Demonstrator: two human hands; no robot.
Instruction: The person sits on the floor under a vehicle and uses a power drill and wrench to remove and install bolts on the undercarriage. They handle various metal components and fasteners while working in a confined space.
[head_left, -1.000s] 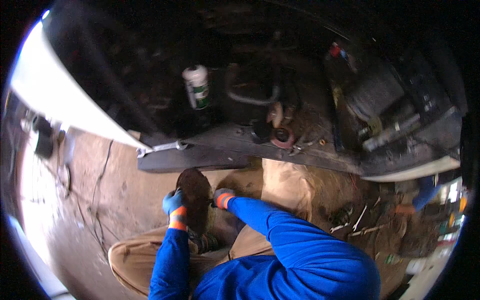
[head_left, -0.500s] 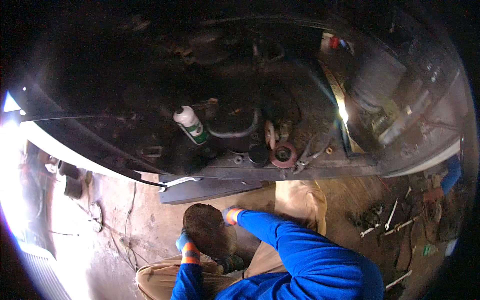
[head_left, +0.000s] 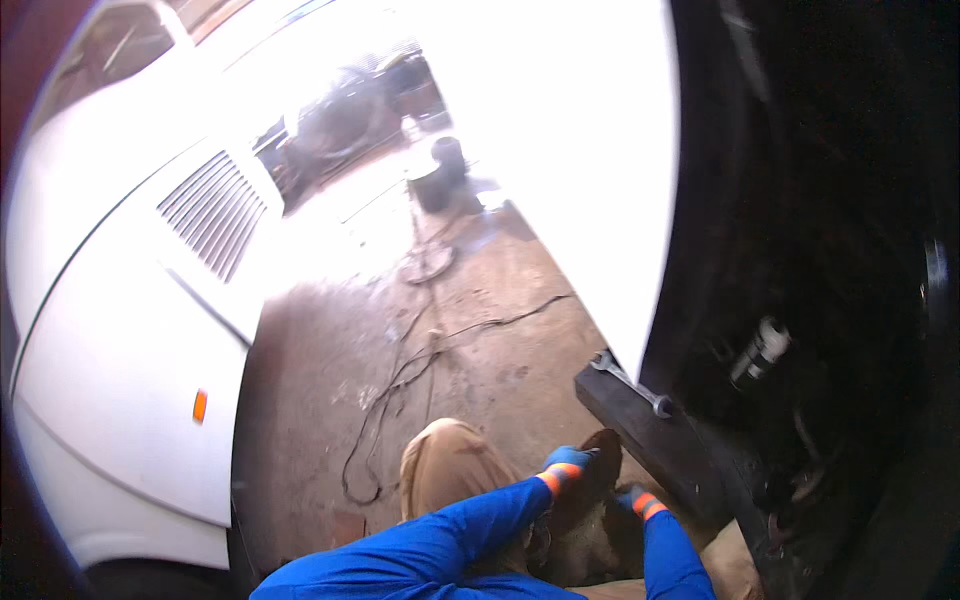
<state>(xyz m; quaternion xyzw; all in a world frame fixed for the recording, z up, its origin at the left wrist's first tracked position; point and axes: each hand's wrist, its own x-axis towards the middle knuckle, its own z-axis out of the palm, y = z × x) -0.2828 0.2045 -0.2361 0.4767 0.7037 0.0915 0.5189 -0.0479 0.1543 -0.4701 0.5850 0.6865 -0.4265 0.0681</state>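
Observation:
A dark brown, round, flattish piece is held low between my hands, close above my lap. Its exact kind cannot be made out. My left hand, in a blue glove with an orange and grey cuff, grips its upper left edge. On the opposite edge, my right hand has its gloved fingers curled against the piece, partly in shadow. The piece appears tilted, seen more from its side. My bent left knee, in tan trousers, is beside the left forearm.
Right of my hands lies a long black box-shaped step with a wrench on it. A bottle stands in the dark recess beyond. Cable loops across the floor. White vehicle panels rise left and ahead.
My view has swung left, from the dark recess to the floor and the white vehicle. Both hands stay on the round piece, which now appears more edge-on.

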